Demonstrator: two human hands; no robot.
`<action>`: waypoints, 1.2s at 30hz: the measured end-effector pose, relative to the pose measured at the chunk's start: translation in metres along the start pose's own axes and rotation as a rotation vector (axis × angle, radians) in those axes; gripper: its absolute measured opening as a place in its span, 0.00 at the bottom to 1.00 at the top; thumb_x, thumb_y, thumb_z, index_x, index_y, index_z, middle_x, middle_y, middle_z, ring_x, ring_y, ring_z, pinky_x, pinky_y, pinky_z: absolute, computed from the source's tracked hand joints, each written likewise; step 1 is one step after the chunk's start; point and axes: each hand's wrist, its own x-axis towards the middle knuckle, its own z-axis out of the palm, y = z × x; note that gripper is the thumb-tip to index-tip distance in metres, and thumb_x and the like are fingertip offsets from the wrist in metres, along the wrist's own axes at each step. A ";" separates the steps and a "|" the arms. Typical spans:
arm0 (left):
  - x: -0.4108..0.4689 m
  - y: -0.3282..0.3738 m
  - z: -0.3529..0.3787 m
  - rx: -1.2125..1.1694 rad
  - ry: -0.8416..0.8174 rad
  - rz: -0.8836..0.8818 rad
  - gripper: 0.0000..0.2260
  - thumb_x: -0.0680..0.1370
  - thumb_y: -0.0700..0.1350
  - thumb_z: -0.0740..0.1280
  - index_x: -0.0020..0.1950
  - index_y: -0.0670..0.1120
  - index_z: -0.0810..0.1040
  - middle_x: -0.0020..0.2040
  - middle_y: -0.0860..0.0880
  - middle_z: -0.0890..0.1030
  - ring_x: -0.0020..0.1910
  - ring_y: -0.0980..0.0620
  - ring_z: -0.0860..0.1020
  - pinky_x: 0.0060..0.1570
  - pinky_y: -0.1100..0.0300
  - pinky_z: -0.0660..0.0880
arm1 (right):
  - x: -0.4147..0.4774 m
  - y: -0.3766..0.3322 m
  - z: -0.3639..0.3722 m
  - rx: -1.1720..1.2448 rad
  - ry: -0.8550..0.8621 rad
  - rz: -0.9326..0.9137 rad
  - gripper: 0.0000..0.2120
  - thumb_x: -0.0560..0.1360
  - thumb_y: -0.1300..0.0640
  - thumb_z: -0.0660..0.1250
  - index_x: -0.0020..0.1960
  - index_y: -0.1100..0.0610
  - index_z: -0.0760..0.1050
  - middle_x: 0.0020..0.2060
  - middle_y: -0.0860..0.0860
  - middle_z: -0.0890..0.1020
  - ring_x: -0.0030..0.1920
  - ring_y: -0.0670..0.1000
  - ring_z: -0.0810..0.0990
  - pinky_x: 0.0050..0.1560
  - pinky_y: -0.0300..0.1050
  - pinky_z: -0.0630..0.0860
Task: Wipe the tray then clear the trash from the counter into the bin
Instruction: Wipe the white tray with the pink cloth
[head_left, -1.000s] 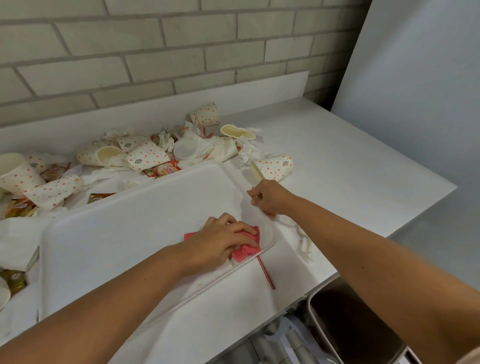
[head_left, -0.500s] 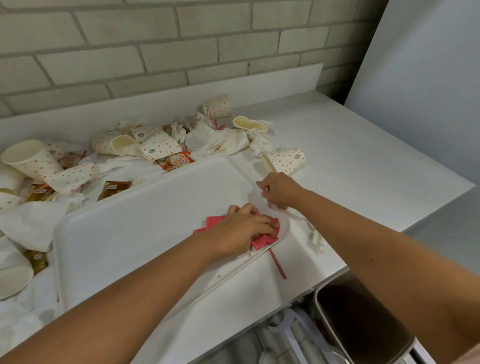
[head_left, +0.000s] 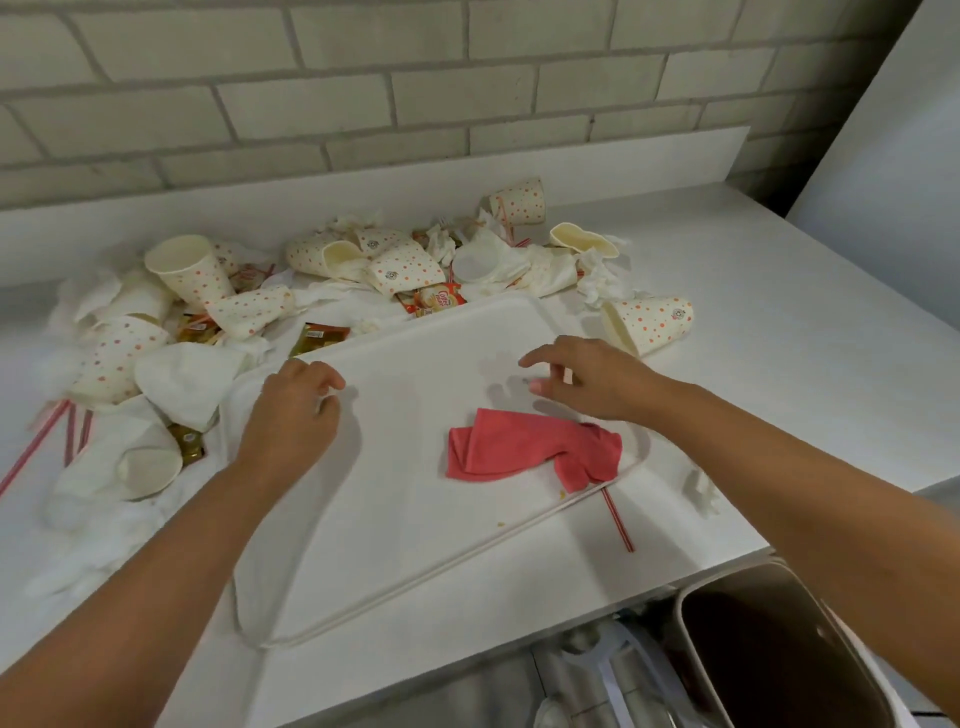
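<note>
The tray (head_left: 405, 525) lies flat on the counter (head_left: 789, 343) in front of me, one long side running along the counter's front edge. The pink cloth (head_left: 519, 447) sits crumpled on the tray's near right corner, its tip reaching the rim, and neither hand touches it.

My left hand (head_left: 296, 410) is at the tray's far left corner, fingers loosely curled with nothing between them. I cannot tell whether they touch the rim. My right hand (head_left: 597, 379) hangs over the tray just beyond the cloth, fingers spread and relaxed, holding nothing.

A second ago my left hand was pressing the cloth down in that corner while my right pinched the tray's right rim. Both have let go, and the left has crossed to the far side.

My left forearm covers part of the tray's left edge. A striped straw (head_left: 618, 519) pokes out from under the rim by the cloth, its upper end hidden.

Behind the tray, dotted paper cups (head_left: 400, 267), crumpled napkins (head_left: 192, 379) and sachets (head_left: 317, 338) are heaped together. One dotted cup (head_left: 654, 322) lies on its side just off the tray's far right corner. The sachet print is too small to read.

The bin (head_left: 696, 592) stands below the counter edge on my right, cut off by the frame.
</note>
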 end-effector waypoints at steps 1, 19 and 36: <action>-0.002 -0.010 -0.004 0.046 0.019 -0.049 0.08 0.76 0.36 0.63 0.52 0.41 0.78 0.53 0.40 0.76 0.53 0.42 0.74 0.53 0.52 0.71 | -0.002 -0.005 0.004 0.044 -0.038 -0.086 0.17 0.76 0.48 0.65 0.64 0.49 0.73 0.48 0.50 0.75 0.46 0.47 0.74 0.56 0.47 0.74; -0.004 -0.048 -0.032 -0.181 -0.095 -0.711 0.10 0.77 0.37 0.62 0.54 0.31 0.73 0.42 0.39 0.73 0.44 0.41 0.71 0.40 0.53 0.67 | -0.012 -0.001 0.059 -0.155 0.143 -0.390 0.25 0.73 0.38 0.58 0.59 0.55 0.76 0.47 0.53 0.75 0.45 0.51 0.73 0.39 0.45 0.75; 0.000 -0.008 -0.057 -0.723 0.236 -0.520 0.18 0.82 0.51 0.53 0.70 0.46 0.67 0.69 0.46 0.70 0.57 0.49 0.68 0.55 0.58 0.62 | -0.022 -0.002 -0.001 -0.185 -0.337 -0.093 0.40 0.70 0.55 0.72 0.74 0.43 0.55 0.52 0.51 0.69 0.48 0.49 0.72 0.49 0.39 0.69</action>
